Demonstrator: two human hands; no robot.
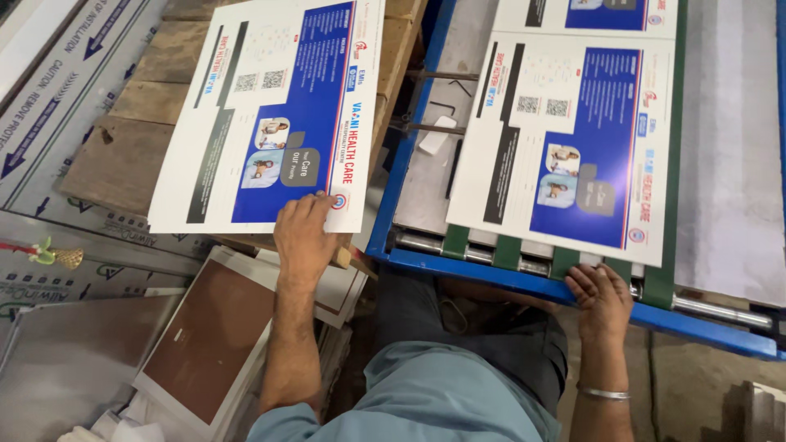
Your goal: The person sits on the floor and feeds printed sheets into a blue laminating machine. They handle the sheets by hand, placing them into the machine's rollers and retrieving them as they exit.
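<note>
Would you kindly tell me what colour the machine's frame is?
Blue frame, shown best in the head view.
</note>
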